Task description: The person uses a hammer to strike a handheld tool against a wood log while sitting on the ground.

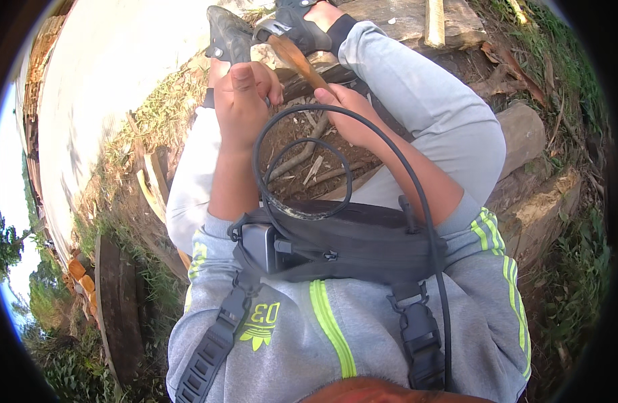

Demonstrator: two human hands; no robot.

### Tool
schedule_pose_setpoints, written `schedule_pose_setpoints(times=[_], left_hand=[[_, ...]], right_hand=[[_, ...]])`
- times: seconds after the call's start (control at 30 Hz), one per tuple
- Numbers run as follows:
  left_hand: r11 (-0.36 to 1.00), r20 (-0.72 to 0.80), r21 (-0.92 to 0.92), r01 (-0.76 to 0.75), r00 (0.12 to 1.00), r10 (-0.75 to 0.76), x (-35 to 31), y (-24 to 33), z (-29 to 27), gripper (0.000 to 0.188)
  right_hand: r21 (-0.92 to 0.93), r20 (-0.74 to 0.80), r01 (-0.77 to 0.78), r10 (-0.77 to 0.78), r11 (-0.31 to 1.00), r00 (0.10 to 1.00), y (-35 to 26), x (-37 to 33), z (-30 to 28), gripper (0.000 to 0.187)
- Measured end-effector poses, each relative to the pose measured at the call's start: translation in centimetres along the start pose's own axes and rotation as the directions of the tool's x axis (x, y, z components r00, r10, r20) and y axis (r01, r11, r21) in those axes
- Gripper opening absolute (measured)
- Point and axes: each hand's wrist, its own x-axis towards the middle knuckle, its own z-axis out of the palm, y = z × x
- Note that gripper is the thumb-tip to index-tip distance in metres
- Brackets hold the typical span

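Note:
My right hand [352, 115] is wrapped round the lower end of the wooden handle of a hammer [299, 62]. Its metal head points up and left, close to my dark shoes [231, 33]. To the left, my left hand [245, 97] is closed, with the thumb lying on top. What it grips, if anything, is hidden by its fingers. Both hands are held between my bent legs, above ground strewn with wood chips and sticks [299, 158].
A black cable [258, 144] loops from my black waist bag [349, 235] in front of my right forearm. Logs [520, 138] lie to the right, and a pale slab [101, 87] stretches along the left. Cut wood [433, 20] rests at the far right.

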Motion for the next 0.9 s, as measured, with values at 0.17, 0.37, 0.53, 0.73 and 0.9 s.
schedule_pose_setpoints(times=[0.17, 0.37, 0.53, 0.73, 0.9], left_hand=[[0.997, -0.08, -0.078, 0.024, 0.996, -0.03, 0.5, -0.6, -0.2, 0.071], [0.998, 0.03, -0.034, -0.052, 0.998, 0.053, 0.7, -1.5, -1.4, 0.07], [1.0, -0.028, 0.009, -0.029, 0.999, 0.029, 1.1, -1.3, -1.2, 0.072], [0.993, -0.078, -0.113, 0.038, 0.996, -0.047, 2.5, -2.1, -1.5, 0.072], [0.887, -0.012, -0.461, 0.04, 0.999, -0.051, 4.2, -1.9, -1.6, 0.061]], right_hand=[[-0.197, 0.024, -0.096, 0.102, 0.976, 0.994, -0.1, 0.7, -0.6, 0.058], [-0.209, 0.003, -0.012, 0.013, 0.978, 1.0, 0.9, 0.7, -0.1, 0.058], [0.193, 0.031, 0.03, -0.037, 0.981, 0.999, -1.4, -1.6, -0.6, 0.055], [-0.124, 0.034, -0.103, 0.108, 0.987, 0.994, -0.6, -1.9, -0.7, 0.062], [0.542, 0.069, -0.098, 0.073, 0.835, 0.995, -1.9, -3.6, 0.3, 0.051]])
